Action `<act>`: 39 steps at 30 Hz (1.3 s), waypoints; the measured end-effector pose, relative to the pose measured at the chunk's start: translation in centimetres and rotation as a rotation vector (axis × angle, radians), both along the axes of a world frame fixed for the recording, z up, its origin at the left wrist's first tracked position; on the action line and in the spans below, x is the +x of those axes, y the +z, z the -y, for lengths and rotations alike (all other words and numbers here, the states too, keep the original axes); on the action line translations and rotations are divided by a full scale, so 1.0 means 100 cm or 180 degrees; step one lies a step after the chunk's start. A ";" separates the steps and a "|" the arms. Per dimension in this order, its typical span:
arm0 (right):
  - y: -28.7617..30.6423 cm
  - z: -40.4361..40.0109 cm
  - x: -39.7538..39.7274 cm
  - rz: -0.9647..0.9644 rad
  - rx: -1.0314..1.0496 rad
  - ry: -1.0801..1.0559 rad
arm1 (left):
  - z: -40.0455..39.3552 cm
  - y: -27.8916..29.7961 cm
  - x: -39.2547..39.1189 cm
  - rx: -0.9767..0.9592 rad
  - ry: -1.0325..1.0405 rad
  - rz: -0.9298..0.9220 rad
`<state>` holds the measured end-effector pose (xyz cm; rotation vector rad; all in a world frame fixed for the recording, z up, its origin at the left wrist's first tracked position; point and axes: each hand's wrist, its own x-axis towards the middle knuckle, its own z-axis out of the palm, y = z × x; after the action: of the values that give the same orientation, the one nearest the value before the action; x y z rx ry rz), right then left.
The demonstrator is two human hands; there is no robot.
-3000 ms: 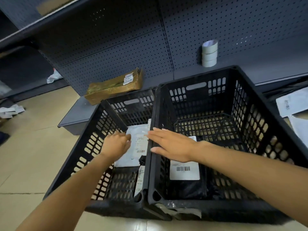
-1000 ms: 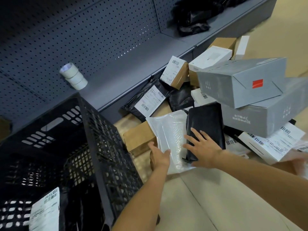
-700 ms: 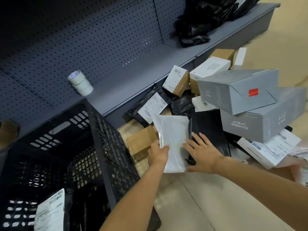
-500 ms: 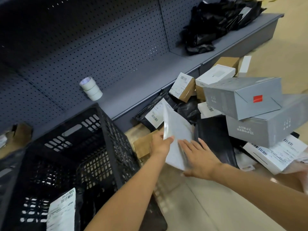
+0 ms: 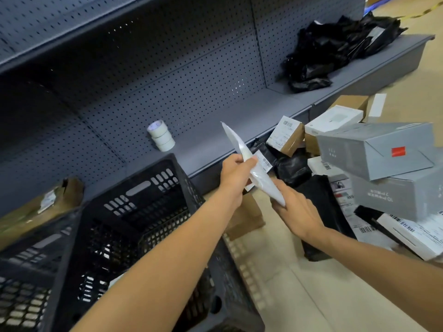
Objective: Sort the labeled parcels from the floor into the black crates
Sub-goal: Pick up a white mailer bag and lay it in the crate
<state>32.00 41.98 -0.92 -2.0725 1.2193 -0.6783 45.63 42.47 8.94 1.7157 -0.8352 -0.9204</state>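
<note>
A flat white padded mailer (image 5: 242, 149) is held edge-on in the air, between the crates and the parcel pile. My left hand (image 5: 236, 170) grips it at the middle. My right hand (image 5: 293, 207) holds its lower end from beneath. A black crate (image 5: 143, 188) stands at lower left with a second black crate (image 5: 26, 255) beside it at the far left. On the floor to the right lies a pile of parcels: a black poly bag (image 5: 318, 202), a brown box with a label (image 5: 286, 135), grey boxes (image 5: 376, 149) and labelled white parcels (image 5: 412, 233).
A grey pegboard shelf unit (image 5: 215, 130) runs behind everything, with a stack of white tape rolls (image 5: 161, 135) on its bottom shelf and crumpled black bags (image 5: 335, 46) further right. A gold-wrapped box (image 5: 38, 209) leans at the far left. A small brown box (image 5: 244, 216) sits on the floor by the crate.
The white mailer has been lifted off the pile and turned edge-on, my left hand rising with it. My right hand left the black bag and took the mailer's lower end. The view swung left.
</note>
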 end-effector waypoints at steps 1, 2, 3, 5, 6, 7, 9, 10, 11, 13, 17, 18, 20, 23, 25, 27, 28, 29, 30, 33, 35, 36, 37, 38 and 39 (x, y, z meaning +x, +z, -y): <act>0.006 0.002 0.002 0.0066 -0.0025 -0.0025 | -0.001 0.007 0.001 -0.0073 -0.0033 0.0008; 0.012 0.003 0.004 0.0152 -0.0021 -0.0061 | -0.002 0.015 0.002 -0.0139 -0.0066 0.0030; 0.016 0.005 0.007 0.0264 0.0035 -0.0110 | -0.003 0.021 0.004 -0.0201 -0.0100 0.0057; 0.024 0.010 0.012 0.0569 0.0227 -0.0308 | -0.007 0.032 0.009 -0.0306 -0.0218 0.0190; 0.029 0.013 0.015 0.0767 0.0319 -0.0423 | -0.010 0.036 0.012 -0.0334 -0.0266 0.0314; 0.034 0.015 0.016 0.0962 0.0387 -0.0507 | -0.013 0.038 0.017 -0.0352 -0.0285 0.0452; 0.044 0.021 0.019 0.1312 0.0476 -0.0526 | -0.022 0.039 0.029 -0.0381 -0.0249 0.0652; 0.049 0.024 0.020 0.1482 0.0514 -0.0508 | -0.027 0.039 0.035 -0.0387 -0.0204 0.0706; 0.053 0.027 0.021 0.1650 0.0553 -0.0493 | -0.032 0.037 0.042 -0.0394 -0.0140 0.0746; 0.065 0.031 0.024 0.2010 0.0583 -0.0525 | -0.041 0.032 0.056 -0.0415 0.0000 0.0806; 0.095 0.034 0.032 0.2761 0.0561 -0.0620 | -0.054 0.027 0.075 -0.0401 0.0133 0.0854; 0.102 0.034 0.035 0.2881 0.0538 -0.0661 | -0.057 0.026 0.078 -0.0387 0.0174 0.0856; 0.113 0.032 0.042 0.3053 0.0534 -0.0666 | -0.062 0.026 0.083 -0.0423 0.0340 0.0892; 0.125 0.026 0.052 0.3274 0.0674 -0.0505 | -0.070 0.028 0.091 -0.0659 0.0757 0.1063; 0.129 0.020 0.059 0.3441 0.0806 -0.0490 | -0.077 0.032 0.099 -0.0706 0.1131 0.1017; 0.131 0.012 0.068 0.3620 0.0961 -0.0531 | -0.085 0.036 0.106 -0.0565 0.1400 0.0570; 0.131 0.008 0.073 0.3727 0.1059 -0.0566 | -0.089 0.037 0.111 -0.0533 0.1433 0.0209; 0.131 0.004 0.078 0.3841 0.1164 -0.0604 | -0.094 0.039 0.115 -0.0555 0.1384 -0.0182; 0.132 0.000 0.084 0.3956 0.1261 -0.0639 | -0.098 0.041 0.117 -0.0567 0.1283 -0.0527; 0.136 -0.008 0.103 0.4136 0.1494 -0.0645 | -0.110 0.048 0.125 -0.0559 0.0879 -0.0989; 0.136 -0.014 0.116 0.4154 0.1741 -0.0527 | -0.114 0.054 0.130 -0.0676 0.0676 -0.0993; 0.135 -0.016 0.121 0.4118 0.1883 -0.0398 | -0.116 0.058 0.135 -0.0824 0.0666 -0.1023; 0.134 -0.018 0.124 0.4029 0.2013 -0.0240 | -0.118 0.062 0.141 -0.0983 0.0716 -0.1032; 0.132 -0.019 0.126 0.3903 0.2132 -0.0085 | -0.122 0.068 0.148 -0.1111 0.0781 -0.0990; 0.131 -0.019 0.126 0.3798 0.2230 0.0029 | -0.126 0.073 0.156 -0.1190 0.0846 -0.0893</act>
<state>44.63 43.89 12.14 -0.7947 0.5730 -1.0486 61.24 55.08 16.21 1.2991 -0.5364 -0.7471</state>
